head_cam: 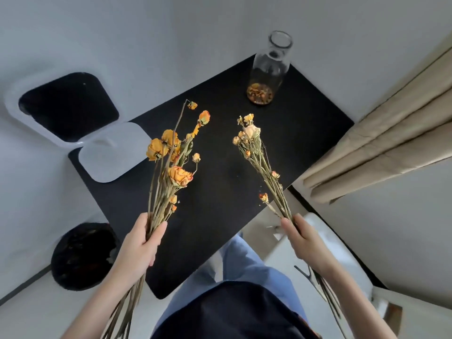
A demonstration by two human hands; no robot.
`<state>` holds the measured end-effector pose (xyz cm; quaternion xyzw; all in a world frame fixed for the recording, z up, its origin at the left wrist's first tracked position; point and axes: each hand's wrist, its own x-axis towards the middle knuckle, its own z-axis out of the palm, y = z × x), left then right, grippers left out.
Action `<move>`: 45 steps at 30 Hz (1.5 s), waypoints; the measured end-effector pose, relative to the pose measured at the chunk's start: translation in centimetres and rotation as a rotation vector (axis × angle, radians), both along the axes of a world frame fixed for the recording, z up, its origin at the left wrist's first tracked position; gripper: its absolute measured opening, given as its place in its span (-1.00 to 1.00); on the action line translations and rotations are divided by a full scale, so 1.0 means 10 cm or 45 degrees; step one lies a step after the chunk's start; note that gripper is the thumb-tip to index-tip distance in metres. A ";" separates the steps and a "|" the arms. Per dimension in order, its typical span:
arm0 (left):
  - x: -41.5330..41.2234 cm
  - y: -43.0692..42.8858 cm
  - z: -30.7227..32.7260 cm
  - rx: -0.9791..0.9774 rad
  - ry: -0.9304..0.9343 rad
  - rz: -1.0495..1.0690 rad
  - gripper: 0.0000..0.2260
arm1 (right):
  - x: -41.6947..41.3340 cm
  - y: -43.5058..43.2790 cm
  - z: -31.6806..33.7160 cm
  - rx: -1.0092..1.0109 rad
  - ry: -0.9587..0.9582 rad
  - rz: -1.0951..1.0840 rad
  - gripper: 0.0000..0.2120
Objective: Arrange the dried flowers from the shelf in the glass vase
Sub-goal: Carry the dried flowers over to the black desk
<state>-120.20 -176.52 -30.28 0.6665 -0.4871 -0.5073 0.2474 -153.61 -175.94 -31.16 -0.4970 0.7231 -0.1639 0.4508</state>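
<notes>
**Item 1 – left hand** (140, 243): it is gripping the larger orange bunch (171, 155) of dried flowers, fingers and thumb curled round the stems. The heads are fanning out over the middle of the tabletop (220, 192). The stem ends are trailing below the near edge.

**Item 2 – right hand** (302, 241): it is clasping the smaller pale bunch (253, 145) round its stems. The heads are leaning toward the far corner.

**Item 3 – glass vase** (269, 67): it is standing upright at the far corner of the tabletop, well apart from both bunches. No stems are in it, and loose petals (259, 92) are lying at its bottom.

**Item 4 – surroundings:** a white container (68, 106) is sitting open off the left corner, its lid (115, 152) resting on that corner. A black bin (83, 255) is on the floor.

**Handling note (judgement):** the step appears to be carrying the bunches to the vase.
- The neck looks narrow, so one bunch should probably go in at a time, stem ends first.
- The stems are best kept gathered and parallel and lowered straight down, not forced.
- Laying one bunch down would free a hand to steady the vase, which is sitting close to the corner.
- The heads look brittle, so a loose, low grip is advisable.
</notes>
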 end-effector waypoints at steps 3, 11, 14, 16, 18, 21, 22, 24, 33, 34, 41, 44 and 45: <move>-0.09 -0.16 -0.01 -0.020 0.012 0.095 -0.87 | -0.06 -0.35 0.00 -0.005 -0.010 0.051 -0.67; -0.71 -0.70 -0.11 -0.052 -0.024 0.336 -0.91 | -0.46 -1.51 -0.05 0.073 -0.099 0.314 -0.78; -1.09 -0.93 -0.17 -0.048 -0.029 0.440 -0.93 | -0.76 -1.92 -0.03 0.103 -0.143 0.424 -0.79; -1.41 -1.12 -0.19 -0.091 -0.046 0.538 -0.93 | -0.98 -2.24 0.01 0.103 -0.157 0.523 -0.82; -1.68 -1.32 -0.22 -0.087 -0.076 0.604 -0.93 | -1.13 -2.51 0.03 0.115 -0.160 0.611 -0.84; -2.00 -1.55 -0.22 -0.037 -0.089 0.655 -0.95 | -1.26 -2.76 0.00 0.122 -0.168 0.699 -0.84; -2.07 -1.62 -0.21 -0.033 -0.079 0.669 -0.95 | -1.26 -2.84 -0.03 0.120 -0.180 0.705 -0.83; -2.17 -1.81 -0.20 -0.005 -0.041 0.718 -0.95 | -1.21 -2.98 -0.08 0.120 -0.192 0.707 -0.81; -2.62 -2.52 -0.46 -0.040 0.107 0.963 -0.87 | -0.80 -3.33 -0.50 0.069 -0.202 0.751 -0.81; -2.67 -2.56 -0.52 -0.037 0.119 0.974 -0.87 | -0.77 -3.35 -0.55 0.046 -0.192 0.744 -0.82; -2.90 -2.73 -1.04 -0.137 0.049 0.792 -0.71 | -0.74 -3.42 -0.85 -0.051 -0.147 0.698 -0.84; -2.92 -2.77 -1.15 -0.144 0.090 0.679 -0.51 | -0.73 -3.43 -0.91 -0.037 -0.175 0.667 -0.84; -2.91 -2.79 -1.17 -0.152 0.083 0.661 -0.46 | -0.72 -3.44 -0.92 -0.045 -0.163 0.672 -0.84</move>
